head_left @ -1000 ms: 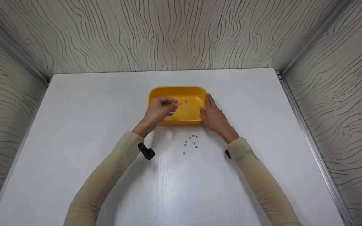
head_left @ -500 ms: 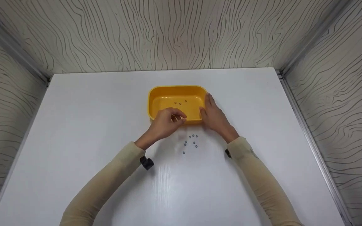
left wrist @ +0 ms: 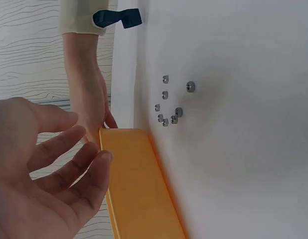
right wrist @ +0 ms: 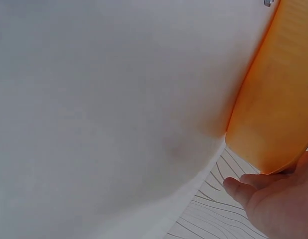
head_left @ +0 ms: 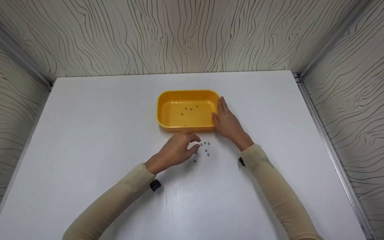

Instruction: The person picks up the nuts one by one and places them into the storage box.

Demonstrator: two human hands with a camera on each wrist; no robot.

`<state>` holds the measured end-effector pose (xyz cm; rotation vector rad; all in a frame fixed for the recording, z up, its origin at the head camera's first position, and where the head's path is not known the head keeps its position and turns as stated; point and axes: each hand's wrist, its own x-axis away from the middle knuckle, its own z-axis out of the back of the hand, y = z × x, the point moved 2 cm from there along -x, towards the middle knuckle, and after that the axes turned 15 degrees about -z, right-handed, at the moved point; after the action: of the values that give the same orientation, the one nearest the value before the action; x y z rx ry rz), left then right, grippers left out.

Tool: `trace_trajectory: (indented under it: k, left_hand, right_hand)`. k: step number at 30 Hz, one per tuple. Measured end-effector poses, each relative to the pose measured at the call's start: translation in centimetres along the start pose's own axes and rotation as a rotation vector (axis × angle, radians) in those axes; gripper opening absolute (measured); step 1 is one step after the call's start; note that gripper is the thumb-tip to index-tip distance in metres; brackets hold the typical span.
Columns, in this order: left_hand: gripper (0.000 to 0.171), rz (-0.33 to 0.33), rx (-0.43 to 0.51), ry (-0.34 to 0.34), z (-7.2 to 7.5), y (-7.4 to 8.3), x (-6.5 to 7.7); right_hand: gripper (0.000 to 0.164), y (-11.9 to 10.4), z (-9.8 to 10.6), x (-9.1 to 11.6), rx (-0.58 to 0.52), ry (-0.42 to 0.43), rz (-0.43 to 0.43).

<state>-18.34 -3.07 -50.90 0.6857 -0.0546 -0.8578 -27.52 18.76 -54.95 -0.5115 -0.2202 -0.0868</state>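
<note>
A yellow plastic tub (head_left: 165,126) stands on the white table with several small metal nuts (head_left: 191,109) on its floor. My right hand (head_left: 229,126) grips the tub's right end, thumb over the rim and fingers along the outer wall. In front of the tub lie several more nuts (left wrist: 191,86), loosely grouped. Over the left side of this group is my left hand (head_left: 178,149), thumb and fingers parted with nothing between them. The left wrist view shows these fingers (left wrist: 59,144) bent loosely, overlapping the tub's side (left wrist: 136,184).
The white tabletop (head_left: 95,140) stretches around the tub on all sides. Panels with a wood-grain pattern (head_left: 185,40) enclose it at the back and both sides. Dark wrist straps (head_left: 155,185) show at the cuffs.
My left hand has come out of the tub and moved toward me to the loose nuts. More nuts show inside the tub where the hand was. The right hand stays on the tub.
</note>
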Motion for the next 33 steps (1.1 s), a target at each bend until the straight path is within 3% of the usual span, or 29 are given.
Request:
trace_trajectory:
  k: [5,15,20,24,30,33]
  left_hand:
    - [0.025,-0.051,-0.129,-0.067,-1.3,0.1,0.8]
    - [0.018,-0.208,-0.297,-0.09,-3.7,0.3,2.2]
    - [0.014,-0.347,-0.558,-0.098,-4.8,0.5,3.1]
    - [0.017,-0.414,-0.755,-0.125,-5.3,0.6,3.9]
    - [0.027,-0.484,-0.926,-0.189,-5.9,0.7,4.7]
    - [0.029,-0.503,-0.969,-0.219,-6.1,0.7,4.8]
  right_hand:
    - [0.076,0.1,0.0,0.0,0.026,0.006,0.003]
    - [0.073,0.1,0.0,-0.1,0.073,0.034,0.028]
    - [0.074,-0.1,0.0,0.0,0.064,0.033,0.011]
    - [0.074,-0.1,0.1,-0.1,0.047,0.03,0.004]
    - [0.075,-0.2,-0.1,-0.2,0.013,0.003,-0.013]
    - [0.075,0.0,-0.1,-0.2,0.005,0.0,-0.021]
